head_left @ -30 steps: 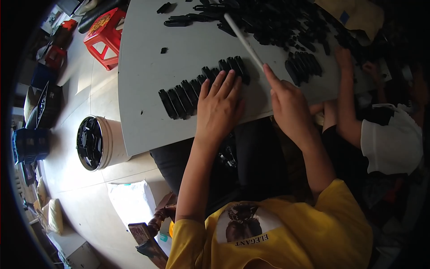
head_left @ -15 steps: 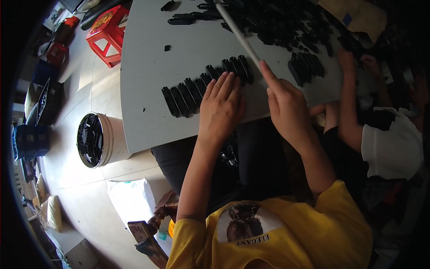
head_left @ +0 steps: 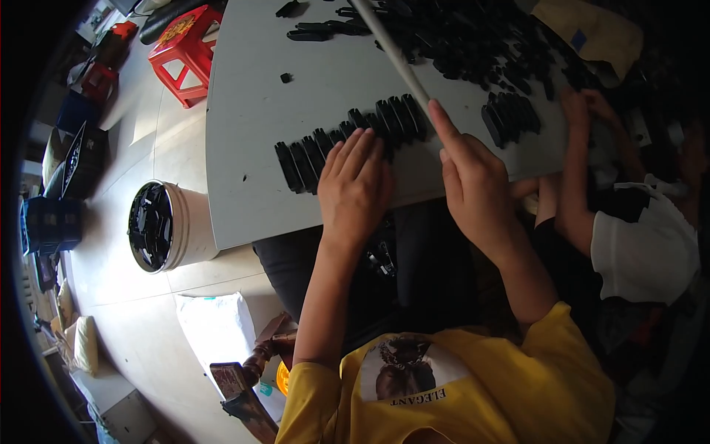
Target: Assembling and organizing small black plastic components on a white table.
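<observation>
A row of narrow black plastic pieces stands side by side on the table in front of me. My left hand lies over the middle of this row, palm down, with its fingers stretched out and hiding some pieces. To the right of it, my right hand is closed around a long, thin, pale stick, with the index finger laid along it. The stick slants up and left over the table. Whatever part of it lies inside the hand is hidden.
A loose heap of black pieces covers the far side of the grey table. A shorter row stands at right, near another person's hands. Left of the table are a white bucket of black pieces and a red stool.
My left hand has slid a little to the left along the row. The view has shifted slightly against the table. My right hand keeps its hold on the stick.
</observation>
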`<action>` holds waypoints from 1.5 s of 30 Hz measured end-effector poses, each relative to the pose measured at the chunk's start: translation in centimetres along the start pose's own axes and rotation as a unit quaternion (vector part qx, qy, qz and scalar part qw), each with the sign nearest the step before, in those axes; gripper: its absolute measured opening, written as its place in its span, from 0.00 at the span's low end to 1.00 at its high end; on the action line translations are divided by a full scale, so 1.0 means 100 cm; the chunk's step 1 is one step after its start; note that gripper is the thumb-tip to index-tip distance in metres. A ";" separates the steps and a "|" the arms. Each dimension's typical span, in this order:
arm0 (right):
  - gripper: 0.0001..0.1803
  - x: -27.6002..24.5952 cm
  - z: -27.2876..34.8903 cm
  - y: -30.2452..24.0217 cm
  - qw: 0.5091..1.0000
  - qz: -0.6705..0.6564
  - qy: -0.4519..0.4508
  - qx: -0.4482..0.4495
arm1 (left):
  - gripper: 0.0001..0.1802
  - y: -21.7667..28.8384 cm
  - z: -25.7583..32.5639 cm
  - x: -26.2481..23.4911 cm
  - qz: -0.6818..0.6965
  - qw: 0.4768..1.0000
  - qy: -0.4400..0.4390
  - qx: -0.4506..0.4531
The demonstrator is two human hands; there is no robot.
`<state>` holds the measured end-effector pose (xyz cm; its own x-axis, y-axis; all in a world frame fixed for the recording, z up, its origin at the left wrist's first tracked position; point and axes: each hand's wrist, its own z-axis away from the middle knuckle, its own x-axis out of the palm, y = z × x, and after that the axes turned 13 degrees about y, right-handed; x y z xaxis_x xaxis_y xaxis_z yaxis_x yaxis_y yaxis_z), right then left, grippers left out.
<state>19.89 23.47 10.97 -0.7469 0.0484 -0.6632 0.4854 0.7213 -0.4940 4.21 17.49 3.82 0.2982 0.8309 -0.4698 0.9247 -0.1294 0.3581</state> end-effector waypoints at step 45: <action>0.34 0.022 0.011 -0.024 0.991 0.085 -0.102 -0.020 | 0.17 -0.023 0.029 -0.046 -0.073 0.992 0.016 -0.099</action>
<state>17.56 21.03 10.07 -0.5463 0.0347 -0.8368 0.5759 0.7410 -0.3453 1.42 12.37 2.86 0.1543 0.8497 -0.5042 0.8922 0.0993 0.4405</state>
